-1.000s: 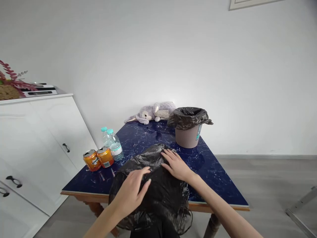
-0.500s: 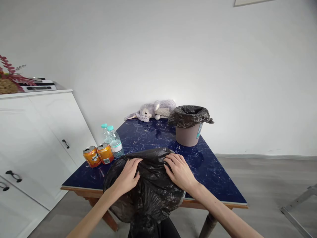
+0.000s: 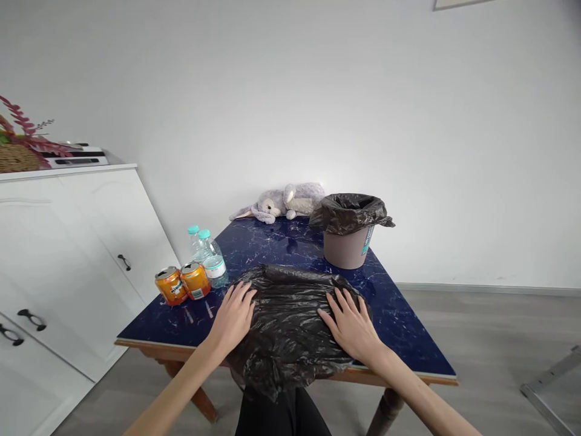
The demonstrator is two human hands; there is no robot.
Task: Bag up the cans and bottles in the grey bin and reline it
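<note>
Head view: blk bag (image 3: 290,318), thin crinkly plastic w/ sheen, lies spread at the counter's (image 3: 399,342) front edge, approx. mid, its near end bunched & hanging over. L grip (image 3: 232,318) rests on the bag's L side, R grip (image 3: 353,326) on its R side; both unclenched, fingers spread, palms down. Counter top = glossy dk blue, marble-patterned, w/ wood trim along front.

Round, tapered bin (image 3: 345,249), matte grey-brown plastic, stands by the R edge twd far R corner; wrinkled blk liner (image 3: 347,212) folds over its rim. Soft lilac-grey plush toy (image 3: 290,201), long-eared, lies along far edge by the wall.

Counts: 1 loose bag, 1 lined bin, 1 plush, 2 clear bottles (image 3: 215,266) w/ teal caps, 2 orange metal cans (image 3: 195,280); bottles & cans grouped nr L edge, cans closer to front L corner.

Vs. 0.5 s ago: hands farther apart, bag wider & flatter, less hanging twd lap. Bin, plush, bottles, cans unmoved.
</note>
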